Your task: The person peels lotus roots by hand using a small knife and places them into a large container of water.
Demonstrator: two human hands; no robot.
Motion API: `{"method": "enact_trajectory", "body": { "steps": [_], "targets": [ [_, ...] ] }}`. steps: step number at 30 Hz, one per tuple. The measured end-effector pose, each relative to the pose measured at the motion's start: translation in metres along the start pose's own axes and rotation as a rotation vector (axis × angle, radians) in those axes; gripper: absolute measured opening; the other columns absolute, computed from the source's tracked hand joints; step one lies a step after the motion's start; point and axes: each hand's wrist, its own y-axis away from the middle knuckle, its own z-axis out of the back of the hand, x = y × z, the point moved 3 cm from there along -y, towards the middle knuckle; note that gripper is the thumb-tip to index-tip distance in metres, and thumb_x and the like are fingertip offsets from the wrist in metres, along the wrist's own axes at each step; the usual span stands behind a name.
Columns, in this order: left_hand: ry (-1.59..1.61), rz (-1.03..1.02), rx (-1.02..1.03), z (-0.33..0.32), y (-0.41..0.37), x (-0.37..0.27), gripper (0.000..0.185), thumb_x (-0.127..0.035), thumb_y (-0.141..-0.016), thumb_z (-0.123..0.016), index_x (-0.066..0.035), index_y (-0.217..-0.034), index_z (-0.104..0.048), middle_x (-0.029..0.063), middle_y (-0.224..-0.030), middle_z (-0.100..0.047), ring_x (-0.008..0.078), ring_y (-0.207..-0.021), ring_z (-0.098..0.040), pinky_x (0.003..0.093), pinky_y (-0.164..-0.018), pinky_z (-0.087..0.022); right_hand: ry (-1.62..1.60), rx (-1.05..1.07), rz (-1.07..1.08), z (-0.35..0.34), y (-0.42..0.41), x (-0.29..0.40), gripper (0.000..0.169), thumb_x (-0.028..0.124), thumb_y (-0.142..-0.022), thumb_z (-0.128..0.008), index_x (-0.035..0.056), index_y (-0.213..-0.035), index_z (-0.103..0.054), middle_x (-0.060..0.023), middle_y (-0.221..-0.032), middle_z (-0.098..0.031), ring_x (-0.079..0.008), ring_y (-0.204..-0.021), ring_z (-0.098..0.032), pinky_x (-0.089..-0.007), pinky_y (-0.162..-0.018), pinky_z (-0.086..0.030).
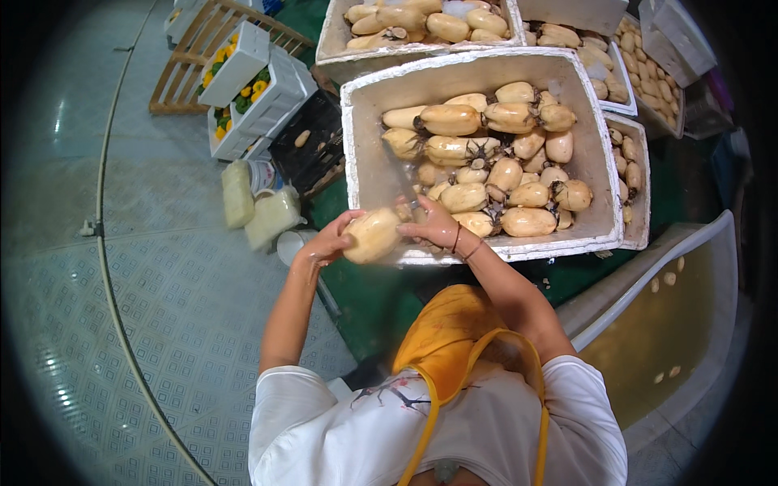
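Note:
My left hand [331,239] grips the far-left end of a peeled-looking, pale lotus root segment [374,236], held over the near rim of a white foam box [368,158]. At the segment's other end, my right hand [439,223] holds what looks like a knife [403,179]. Its blurred blade points away from me into the box, and its handle is mostly hidden by my fingers. My right thumb touches the segment. Several lotus roots [451,119] with dark, fibrous joints lie in rows inside the box.
More foam boxes of lotus roots [447,27] stand behind and to the right. A tub of murky water [662,328] is at right. Left are boxes of yellow peppers [260,86], a black crate [307,130], wrapped pale blocks [271,217], and a hose [103,243] across the floor.

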Motion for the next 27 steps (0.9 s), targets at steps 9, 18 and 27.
{"method": "enact_trajectory", "body": {
  "steps": [9,18,27],
  "targets": [
    [-0.668,0.091,-0.312,0.009,0.043,0.027,0.072,-0.023,-0.059,-0.077,0.001,-0.118,-0.044,0.0091,-0.107,-0.054,0.017,-0.098,-0.052,0.0282,-0.086,-0.04,0.497,-0.208,0.048,-0.022,-0.003,-0.056,0.044,0.023,-0.078,-0.061,0.0002,-0.113,-0.045,-0.0121,-0.075,-0.057,-0.0156,-0.047,-0.054,-0.0259,-0.044,-0.044],
    [-0.937,0.03,-0.574,-0.006,0.06,0.054,0.072,-0.03,-0.054,-0.075,-0.003,-0.114,-0.047,0.0144,-0.101,-0.058,0.0241,-0.092,-0.058,0.0309,-0.081,-0.045,0.424,0.095,-0.249,-0.054,0.049,-0.065,0.032,0.029,-0.085,-0.048,-0.0017,-0.094,-0.047,-0.0148,-0.059,-0.056,-0.0239,-0.045,-0.055,-0.034,-0.043,-0.045],
    [-0.786,0.06,-0.481,0.01,0.052,0.061,0.07,-0.029,-0.054,-0.075,-0.002,-0.112,-0.047,0.0152,-0.096,-0.059,0.0225,-0.087,-0.059,0.03,-0.076,-0.046,0.863,0.048,-0.144,-0.05,0.044,-0.084,0.029,0.026,-0.08,-0.051,-0.0023,-0.087,-0.048,-0.0252,-0.078,-0.058,-0.0404,-0.078,-0.056,-0.0444,-0.068,-0.045]
  ]
}}
